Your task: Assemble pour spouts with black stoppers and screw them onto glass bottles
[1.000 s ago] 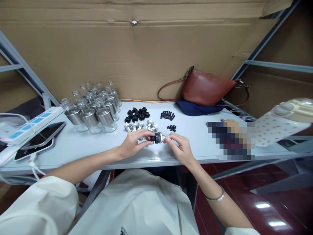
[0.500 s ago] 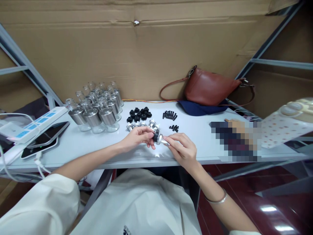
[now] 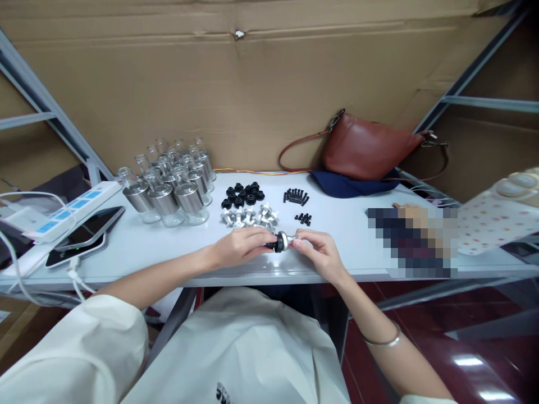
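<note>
My left hand point(image 3: 241, 247) pinches the black ribbed stopper end of a bottle pourer point(image 3: 283, 242), which lies roughly level above the table's front part. On its other side, the fingers of my right hand point(image 3: 322, 252) close on the thin metal spout. A silver collar sits between the black part and the spout. Just beyond my left hand lies a cluster of silver metal spout pieces point(image 3: 249, 216). Behind them is a group of black stoppers point(image 3: 240, 195). Short black tubes point(image 3: 296, 196) lie in a row to the right, with small black caps point(image 3: 304, 219) nearer.
Several glass bottles with steel sleeves point(image 3: 164, 199) stand at the left. A power strip point(image 3: 80, 207) and phone-like devices point(image 3: 86, 238) lie beyond my left arm. A brown handbag point(image 3: 370, 147) rests on a dark blue cloth point(image 3: 353, 185) at the back right.
The pourer has turned from slanting to nearly level and shifted slightly right. My left fingers have closed further over its black end, and the silver pieces show more. The view has shifted slightly.
</note>
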`<state>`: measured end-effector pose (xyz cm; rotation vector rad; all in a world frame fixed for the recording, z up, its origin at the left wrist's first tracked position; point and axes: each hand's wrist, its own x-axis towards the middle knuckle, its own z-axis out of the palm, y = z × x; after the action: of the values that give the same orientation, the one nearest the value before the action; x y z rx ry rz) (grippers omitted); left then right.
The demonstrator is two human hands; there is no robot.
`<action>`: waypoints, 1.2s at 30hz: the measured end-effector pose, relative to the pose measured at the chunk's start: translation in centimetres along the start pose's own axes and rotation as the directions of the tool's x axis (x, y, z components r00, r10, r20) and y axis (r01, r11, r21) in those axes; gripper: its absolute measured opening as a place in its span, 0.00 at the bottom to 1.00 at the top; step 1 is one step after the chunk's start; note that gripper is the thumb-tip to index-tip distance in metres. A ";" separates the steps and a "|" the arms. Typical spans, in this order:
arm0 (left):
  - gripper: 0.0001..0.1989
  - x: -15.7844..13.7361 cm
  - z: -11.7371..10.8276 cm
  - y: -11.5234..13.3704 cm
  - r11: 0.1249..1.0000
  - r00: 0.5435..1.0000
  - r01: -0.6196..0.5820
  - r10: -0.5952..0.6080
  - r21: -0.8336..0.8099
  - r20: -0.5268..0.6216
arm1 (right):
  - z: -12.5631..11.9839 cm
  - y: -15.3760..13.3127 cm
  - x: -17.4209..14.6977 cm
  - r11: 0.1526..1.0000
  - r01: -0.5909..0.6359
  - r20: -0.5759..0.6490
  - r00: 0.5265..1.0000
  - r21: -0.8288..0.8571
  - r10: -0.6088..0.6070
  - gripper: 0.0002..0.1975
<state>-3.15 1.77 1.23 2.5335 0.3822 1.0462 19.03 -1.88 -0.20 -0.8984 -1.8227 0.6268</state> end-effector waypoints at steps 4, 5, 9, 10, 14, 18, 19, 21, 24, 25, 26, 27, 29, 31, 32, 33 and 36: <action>0.10 -0.3 0.3 -0.1 0.998 1.000 -0.016 0.018 0.060 -0.020 | 0.1 0.2 0.0 0.999 -0.011 -0.020 1.000 -0.030 0.010 0.15; 0.10 -0.3 0.4 -0.1 0.998 0.999 0.004 -0.001 0.055 -0.042 | 0.2 0.3 0.0 0.998 0.030 -0.048 0.998 -0.059 -0.033 0.13; 0.12 -0.1 0.6 0.3 0.974 0.971 0.205 -0.215 -0.095 -0.103 | 0.5 0.3 -0.1 0.938 0.275 -0.077 0.952 -0.210 -0.296 0.05; 0.12 0.0 0.6 0.4 0.943 0.953 0.272 -0.292 -0.190 -0.085 | 0.5 0.3 -0.1 0.908 0.331 -0.064 0.932 -0.255 -0.358 0.05; 0.19 0.9 0.4 0.7 0.586 0.827 0.513 -0.533 -0.627 0.178 | 0.4 -0.1 -0.3 0.741 0.492 0.005 0.835 -0.457 -0.551 0.11; 0.22 1.4 0.1 0.9 0.308 0.752 0.588 -0.548 -0.748 0.365 | 0.4 -0.2 -0.6 0.606 0.554 0.046 0.759 -0.571 -0.650 0.15; 0.22 1.4 0.0 0.9 0.295 0.753 0.587 -0.541 -0.754 0.374 | 0.4 -0.2 -0.6 0.602 0.553 0.045 0.757 -0.577 -0.652 0.14; 0.21 1.4 0.0 1.1 0.320 0.774 0.573 -0.516 -0.755 0.368 | 0.5 -0.1 -0.8 0.634 0.530 0.029 0.779 -0.563 -0.626 0.11; 0.19 1.4 0.0 1.3 0.408 0.817 0.532 -0.478 -0.742 0.324 | 0.6 0.0 -0.8 0.712 0.477 -0.001 0.831 -0.516 -0.557 0.05; 0.19 1.3 0.0 1.3 0.439 0.829 0.518 -0.468 -0.734 0.305 | 0.7 0.0 -0.7 0.732 0.463 -0.006 0.843 -0.500 -0.537 0.04; 0.19 1.2 0.1 1.3 0.476 0.842 0.503 -0.456 -0.721 0.287 | 0.7 -0.1 -0.7 0.750 0.449 -0.009 0.855 -0.485 -0.518 0.04; 0.18 1.1 0.1 1.3 0.524 0.857 0.486 -0.442 -0.700 0.264 | 0.8 -0.1 -0.6 0.770 0.435 -0.013 0.868 -0.467 -0.497 0.05; 0.16 0.8 0.3 1.2 0.675 0.893 0.433 -0.409 -0.597 0.186 | 0.8 -0.2 -0.5 0.816 0.397 -0.019 0.895 -0.421 -0.445 0.07; 0.14 0.4 0.6 0.9 0.862 0.941 0.329 -0.331 -0.386 0.063 | 0.8 -0.1 -0.3 0.864 0.351 -0.021 0.923 -0.362 -0.384 0.10; 0.13 0.2 0.8 0.7 0.932 0.965 0.253 -0.261 -0.259 0.004 | 0.7 -0.1 -0.2 0.887 0.324 -0.020 0.937 -0.330 -0.349 0.12; 0.12 0.1 0.9 0.6 0.975 0.983 0.170 -0.177 -0.140 -0.040 | 0.7 0.0 -0.2 0.910 0.291 -0.014 0.951 -0.295 -0.308 0.13; 0.11 -0.2 1.3 0.2 0.996 0.996 -0.047 0.052 0.074 -0.076 | 0.6 0.1 0.0 0.968 0.165 0.033 0.986 -0.192 -0.161 0.17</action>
<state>-2.37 1.26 0.35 2.5833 0.3863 1.1723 18.55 -1.84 -0.56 -0.8604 -1.9749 0.3591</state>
